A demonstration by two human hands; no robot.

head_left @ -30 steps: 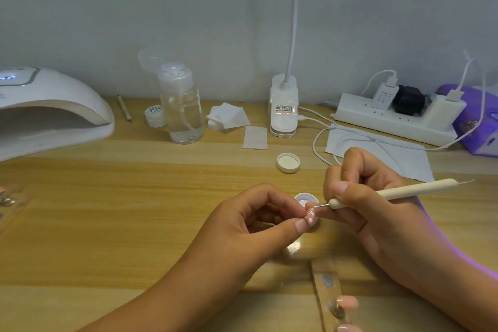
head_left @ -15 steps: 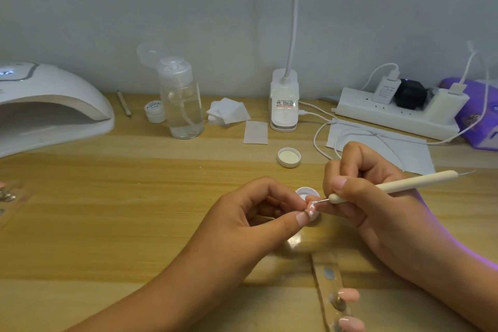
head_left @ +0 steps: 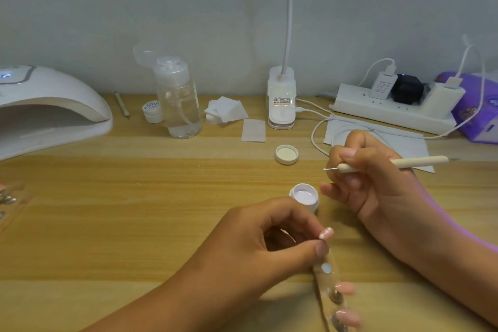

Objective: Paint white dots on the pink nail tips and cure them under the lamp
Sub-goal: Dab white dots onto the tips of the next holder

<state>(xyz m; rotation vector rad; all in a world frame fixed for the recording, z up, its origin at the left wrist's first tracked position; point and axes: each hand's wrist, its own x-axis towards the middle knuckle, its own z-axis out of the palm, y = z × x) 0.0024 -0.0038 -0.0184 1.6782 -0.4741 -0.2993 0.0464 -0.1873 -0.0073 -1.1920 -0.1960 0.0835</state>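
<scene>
Tip handling is what matters most now. Our left hand point(head_left: 258, 245), at lower centre of the frame, pinches one pink tip point(head_left: 326, 233) between thumb and forefinger, the other fingers curled in; white dots show on its face. We judge the tip almost weightless, thin stiff plastic, glossy and slick, so a light pinch by the edges or root end suits it, never across the painted face, where wet gel would probably smear. Squeezed hard, it could flick out of our fingers.

Our right hand point(head_left: 377, 183), at centre right, grips the tool point(head_left: 390, 163) like a pen, fingers wrapped near its front end, the fine metal point aimed left, above the table point(head_left: 134, 210) and well clear of the tip. The tool looks light and rigid; holding it close to the point should give us the steadiest dots.

The pot point(head_left: 304, 195) of white gel stands open between the two hands, its lid point(head_left: 286, 154) lying upturned further up the frame. It seems small and easily knocked, so we should dip gently.

Below the pinched tip a clear strip point(head_left: 322, 281) runs to the bottom edge, with two spare tips point(head_left: 346, 288) on it; they are too blurred for us to tell whether they carry dots. The lamp point(head_left: 54, 110) sits at the left edge, mouth open toward the table, well apart from both hands.
</scene>
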